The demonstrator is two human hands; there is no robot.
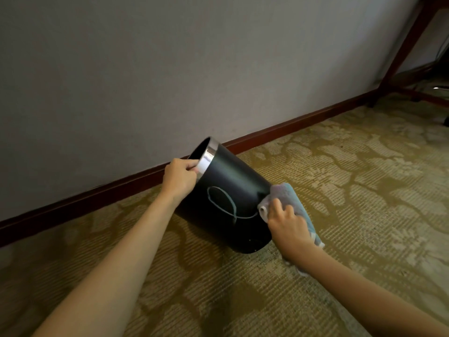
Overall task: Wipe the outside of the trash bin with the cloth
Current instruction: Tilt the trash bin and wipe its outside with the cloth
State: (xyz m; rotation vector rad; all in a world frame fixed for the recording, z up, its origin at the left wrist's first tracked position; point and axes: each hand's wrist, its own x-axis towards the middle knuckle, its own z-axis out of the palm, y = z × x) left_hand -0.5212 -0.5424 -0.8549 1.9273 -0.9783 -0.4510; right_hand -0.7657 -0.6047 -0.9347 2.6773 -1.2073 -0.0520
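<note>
Black trash bin leans tilted on the carpet near the wall; left hand grips its metal rim, right hand presses the cloth against its side.

we see a black trash bin with silver rim, tilted; a pale blue cloth presses against its lower side.

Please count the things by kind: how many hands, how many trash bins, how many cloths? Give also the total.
hands: 2, left and right
black trash bin: 1
cloth: 1
Total: 4
</note>
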